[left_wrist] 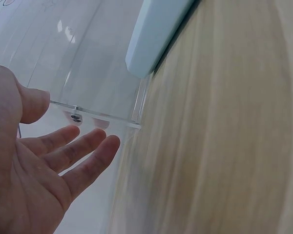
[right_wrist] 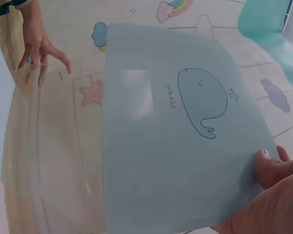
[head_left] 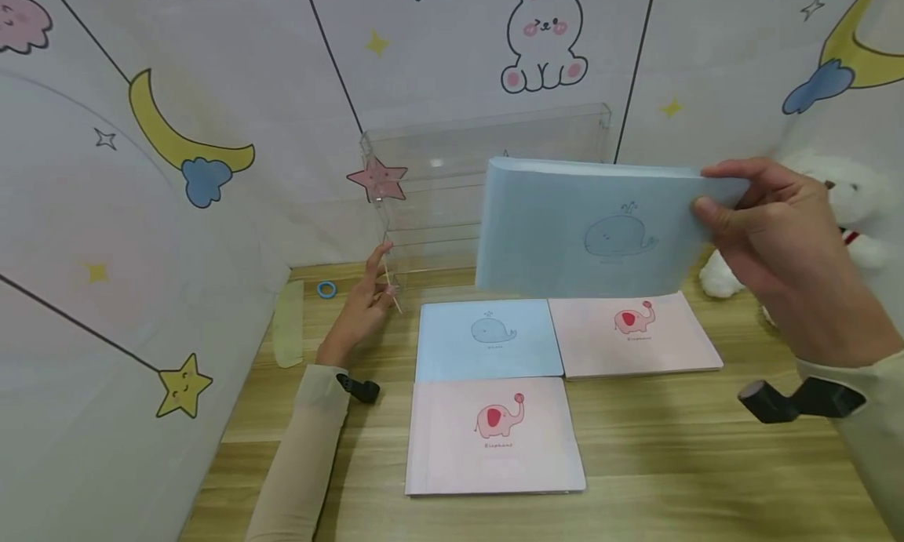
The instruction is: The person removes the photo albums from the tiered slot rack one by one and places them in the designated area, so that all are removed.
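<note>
My right hand (head_left: 784, 244) pinches a light blue whale book (head_left: 558, 228) by its right end, thumb on the cover. The book is raised in front of a clear acrylic rack (head_left: 438, 205), its whale drawing facing me. At the rack's left end, my left hand (head_left: 362, 311) touches the edge of the side panel. Its fingers (left_wrist: 95, 163) are extended beside that panel in the left wrist view. On the table lie another blue whale book (head_left: 452, 346), a pink elephant book (head_left: 593, 342) right of it, and a second pink elephant book (head_left: 452, 463) in front.
A blue ring (head_left: 326, 289) and a pale yellow-green strip (head_left: 288, 326) lie on the wooden table (head_left: 671, 463), left of the rack. Behind my right hand sits a white plush toy (head_left: 720, 275). Patterned white walls (head_left: 282, 32) enclose the back and left.
</note>
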Tool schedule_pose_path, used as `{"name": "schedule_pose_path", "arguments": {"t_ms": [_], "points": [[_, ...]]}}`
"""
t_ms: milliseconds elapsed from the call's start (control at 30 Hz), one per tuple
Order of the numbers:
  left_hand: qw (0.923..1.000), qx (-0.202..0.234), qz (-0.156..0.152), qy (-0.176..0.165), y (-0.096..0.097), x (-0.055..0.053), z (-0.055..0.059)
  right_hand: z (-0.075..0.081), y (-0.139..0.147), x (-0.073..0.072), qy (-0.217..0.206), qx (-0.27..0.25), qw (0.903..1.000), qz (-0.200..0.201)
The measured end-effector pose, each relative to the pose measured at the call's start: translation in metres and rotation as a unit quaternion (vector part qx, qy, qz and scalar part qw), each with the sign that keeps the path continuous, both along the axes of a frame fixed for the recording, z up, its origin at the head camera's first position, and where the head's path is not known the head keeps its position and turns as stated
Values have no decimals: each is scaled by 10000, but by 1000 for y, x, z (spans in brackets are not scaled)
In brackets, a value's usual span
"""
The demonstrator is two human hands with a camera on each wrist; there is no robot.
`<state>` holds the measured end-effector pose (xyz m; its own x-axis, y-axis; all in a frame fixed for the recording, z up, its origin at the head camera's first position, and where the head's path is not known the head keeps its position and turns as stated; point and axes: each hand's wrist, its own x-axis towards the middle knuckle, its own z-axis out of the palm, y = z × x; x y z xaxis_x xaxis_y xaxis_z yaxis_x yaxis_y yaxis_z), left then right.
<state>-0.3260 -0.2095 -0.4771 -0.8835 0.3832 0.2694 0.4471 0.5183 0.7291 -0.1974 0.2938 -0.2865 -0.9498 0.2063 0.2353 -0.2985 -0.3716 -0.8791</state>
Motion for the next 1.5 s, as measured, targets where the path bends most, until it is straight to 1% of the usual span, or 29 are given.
{"name": "schedule_pose_path", "arguments": {"t_ms": [200,300,433,567,667,900,1000,1133,1233,1333,1500], "points": [[10000,-14,40,-46,1,1,0,-27,9,15,214,-407,9975,527],[10000,-12,37,-44,1,0,0,-38,14,24,181,-353,9976,560],[10000,-9,-6,-19,2,0,-1,-51,22,32,226,-144,9981,557],[10000,23,-11,-37,3,0,-2,-63,30,37,448,-233,9958,769],[10000,34,0,-62,3,-1,-2,-70,38,41,424,-291,9946,902],[9999,61,30,-105,3,-2,-2,-88,54,56,-160,-22,9944,1041],[10000,33,17,-84,3,-1,-1,-96,59,62,-453,75,9936,1035],[10000,-9,21,-73,4,-1,-1,-108,63,69,-674,314,9912,1092],[10000,-19,26,-88,3,0,0,-116,65,72,-863,631,9881,1105],[9999,-52,59,-110,2,2,0,-122,65,72,-1223,998,9823,1004],[9999,-92,77,-62,-1,3,-1,-132,69,73,-1611,1356,9738,861]]}}
